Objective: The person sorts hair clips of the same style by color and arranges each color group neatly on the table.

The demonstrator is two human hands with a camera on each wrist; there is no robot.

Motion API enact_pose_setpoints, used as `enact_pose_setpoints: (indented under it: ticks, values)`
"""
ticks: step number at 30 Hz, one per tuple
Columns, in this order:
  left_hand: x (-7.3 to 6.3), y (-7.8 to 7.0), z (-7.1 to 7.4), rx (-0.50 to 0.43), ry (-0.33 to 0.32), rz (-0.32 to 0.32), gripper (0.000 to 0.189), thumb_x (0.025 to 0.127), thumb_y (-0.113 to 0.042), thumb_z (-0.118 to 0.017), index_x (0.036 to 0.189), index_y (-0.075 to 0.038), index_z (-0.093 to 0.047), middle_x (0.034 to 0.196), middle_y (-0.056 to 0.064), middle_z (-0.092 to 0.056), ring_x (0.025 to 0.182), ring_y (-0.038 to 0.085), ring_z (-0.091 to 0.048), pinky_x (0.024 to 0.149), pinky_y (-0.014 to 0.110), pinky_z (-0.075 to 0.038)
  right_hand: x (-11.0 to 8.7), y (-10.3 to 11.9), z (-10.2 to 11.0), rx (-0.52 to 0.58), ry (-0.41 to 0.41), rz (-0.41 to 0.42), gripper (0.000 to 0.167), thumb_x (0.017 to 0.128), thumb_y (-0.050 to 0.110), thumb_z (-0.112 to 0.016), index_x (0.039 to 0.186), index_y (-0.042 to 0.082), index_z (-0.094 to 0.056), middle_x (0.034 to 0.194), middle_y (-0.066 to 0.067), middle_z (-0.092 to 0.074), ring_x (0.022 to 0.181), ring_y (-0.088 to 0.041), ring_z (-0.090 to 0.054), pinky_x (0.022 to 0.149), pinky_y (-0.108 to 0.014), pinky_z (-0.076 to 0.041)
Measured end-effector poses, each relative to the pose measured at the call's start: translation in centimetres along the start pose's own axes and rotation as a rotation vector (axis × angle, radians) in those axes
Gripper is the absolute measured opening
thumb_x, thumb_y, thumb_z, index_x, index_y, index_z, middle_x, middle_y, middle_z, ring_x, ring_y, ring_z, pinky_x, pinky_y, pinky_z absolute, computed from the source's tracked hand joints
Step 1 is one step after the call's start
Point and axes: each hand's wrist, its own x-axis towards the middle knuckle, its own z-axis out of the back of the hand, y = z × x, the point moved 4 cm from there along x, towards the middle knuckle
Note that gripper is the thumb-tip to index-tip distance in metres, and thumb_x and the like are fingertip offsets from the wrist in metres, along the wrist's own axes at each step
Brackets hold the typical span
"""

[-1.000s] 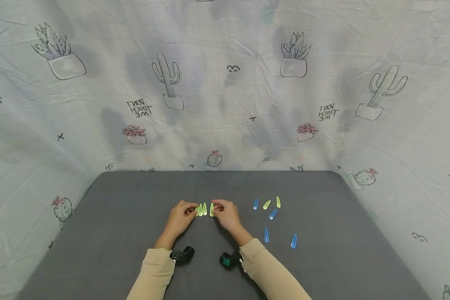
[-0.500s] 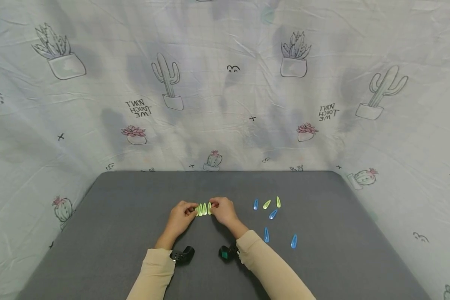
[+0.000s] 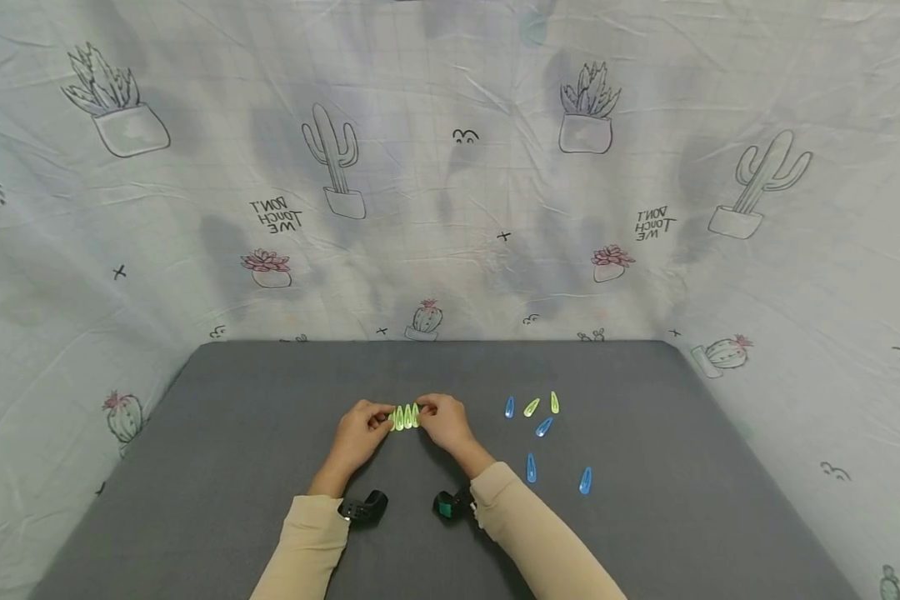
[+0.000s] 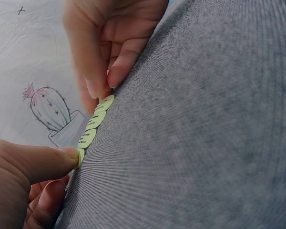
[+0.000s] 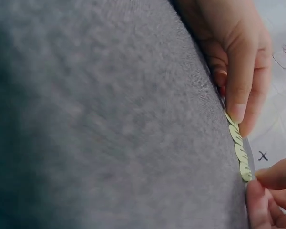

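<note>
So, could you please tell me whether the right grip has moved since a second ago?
Yes, leftward: in the head view, the right grip is farther from the nearest blue clip now.

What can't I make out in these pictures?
- Left wrist view: part of the leftmost green clip, hidden by the left hand.
- Left wrist view: the rest of the right hand, cut off by the top edge.
- Right wrist view: gray tabletop texture, blurred.
- Head view: blue clips' details, too small.

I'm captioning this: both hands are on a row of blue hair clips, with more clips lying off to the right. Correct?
One thing's wrong: the row of clips is yellow-green, not blue, as the head view shows. The rest stands.
</note>
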Motion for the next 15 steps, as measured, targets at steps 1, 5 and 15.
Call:
enact_pose_setpoints:
  ticks: [1,5,15]
  values:
    - [0.0,0.0,0.0,-0.005,0.000,0.001,0.020,0.083,-0.009,-0.071,0.103,-0.006,-0.073,0.084,0.003,-0.057,0.070,0.010,-0.052,0.065,0.027,-0.044,-0.1,-0.2,0.0,0.024,-0.005,-0.003,0.027,0.088,0.005,-0.057,0.113,0.004,-0.068,0.088,-0.006,-0.066,0.070,-0.012,-0.055,0.059,-0.027,-0.043]
    - [0.0,0.0,0.1,-0.008,-0.001,0.007,0.020,0.083,-0.009,-0.071,0.103,-0.006,-0.073,0.084,0.004,-0.057,0.069,0.011,-0.051,0.065,0.027,-0.044,-0.6,-0.8,0.1,0.100,-0.049,0.021,0.025,0.089,0.007,-0.060,0.113,0.005,-0.067,0.092,-0.006,-0.066,0.080,-0.015,-0.060,0.068,-0.028,-0.048]
    - [-0.1,-0.2,0.2,-0.014,0.008,0.015,0.019,0.083,-0.008,-0.071,0.102,-0.006,-0.073,0.083,0.005,-0.057,0.069,0.011,-0.051,0.065,0.027,-0.043,-1.5,-1.0,0.2,0.217,-0.072,0.065,0.027,0.089,0.005,-0.060,0.116,0.001,-0.064,0.098,-0.010,-0.068,0.090,-0.020,-0.064,0.075,-0.026,-0.051]
